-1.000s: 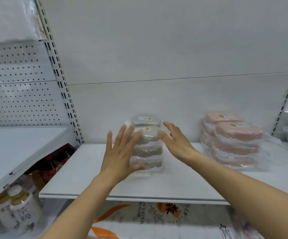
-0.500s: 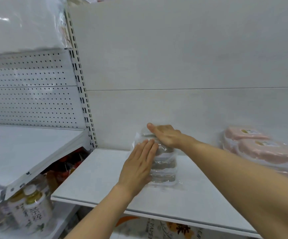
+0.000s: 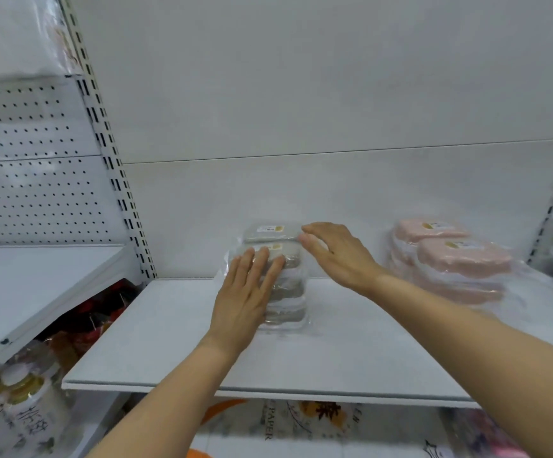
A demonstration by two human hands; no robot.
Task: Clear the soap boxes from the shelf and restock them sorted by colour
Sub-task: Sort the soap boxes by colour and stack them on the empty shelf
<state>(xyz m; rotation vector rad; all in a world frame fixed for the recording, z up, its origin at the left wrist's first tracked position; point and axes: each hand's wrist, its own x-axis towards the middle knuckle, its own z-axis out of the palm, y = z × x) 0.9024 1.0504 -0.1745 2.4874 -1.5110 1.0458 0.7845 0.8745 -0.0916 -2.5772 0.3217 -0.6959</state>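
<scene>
The white shelf (image 3: 351,358) carries two groups of wrapped soap boxes. The grey soap boxes (image 3: 285,285) stand in a stack near the middle of the shelf, in clear plastic wrap, with a second grey stack just behind the front one; yellow-and-white labels show on the top boxes.

The left hand (image 3: 245,299) lies flat against the front left face of the grey stack, its fingers (image 3: 258,262) straight and held close together, pointing toward 12 o'clock and touching the wrap. The right hand (image 3: 338,256) hovers at the stack's upper right corner, at about 2 o'clock from the left hand. Its fingers are straight and slightly spread, tips at the top edge of the stack; whether they actually touch the wrap I cannot tell. Neither hand curls round a box.

At 3 o'clock from the grey stack, well apart from it, the pink soap boxes (image 3: 450,269) sit in two overlapping stacks, also in clear wrap, blurred at the edge of the view.

At 8 o'clock, below a neighbouring shelf, stand bottles (image 3: 20,411) with pale labels. Beneath the main shelf lies a printed pack (image 3: 301,421) with orange patterns and the word PAPER.
</scene>
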